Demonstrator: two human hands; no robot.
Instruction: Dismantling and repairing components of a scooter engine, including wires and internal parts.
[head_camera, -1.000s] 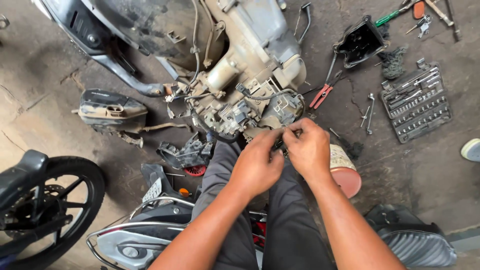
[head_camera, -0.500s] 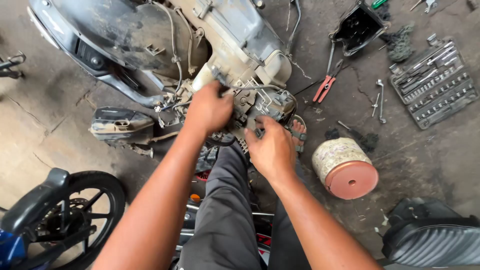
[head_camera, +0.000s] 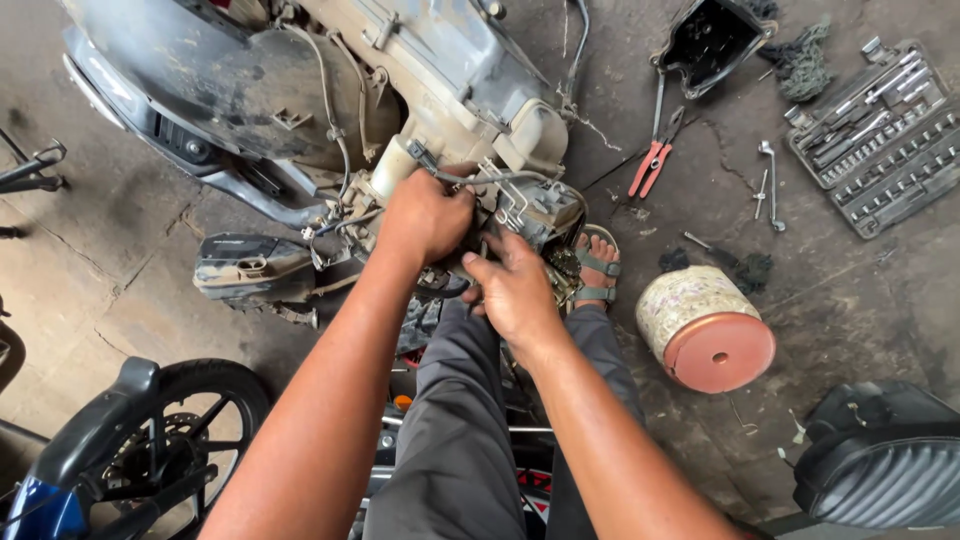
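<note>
Starting at the far left, a motorcycle front wheel (head_camera: 150, 440) with a dark fender stands on the concrete floor (head_camera: 80, 290). Just right of it and higher, a detached dark cover panel (head_camera: 250, 268) lies on the floor beside the dismantled scooter (head_camera: 300, 90), whose dusty body panel and pale engine housing fill the upper centre.

The left hand (head_camera: 425, 215) is closed down over the top of the engine assembly (head_camera: 530, 205), just below a pale cylindrical part. Its fingers are curled onto the metal, but what they grip is hidden beneath the hand. The right hand (head_camera: 515, 290) sits just beside and below it, fingers bent and pressed against the lower edge of the same assembly; whether it grips anything cannot be determined. The engine assembly lies directly ahead of the person's knees, between the two hands and a sandalled foot (head_camera: 597, 265).

Right of the foot, an overturned patterned tin (head_camera: 705, 330) with a reddish base rests on the floor. Above it lie red-handled pliers (head_camera: 655, 155), a small wrench (head_camera: 770, 180) and a black plastic housing (head_camera: 710, 40). An open socket set (head_camera: 885, 135) occupies the upper right. A ribbed black seat (head_camera: 880, 460) sits at the lower right.
</note>
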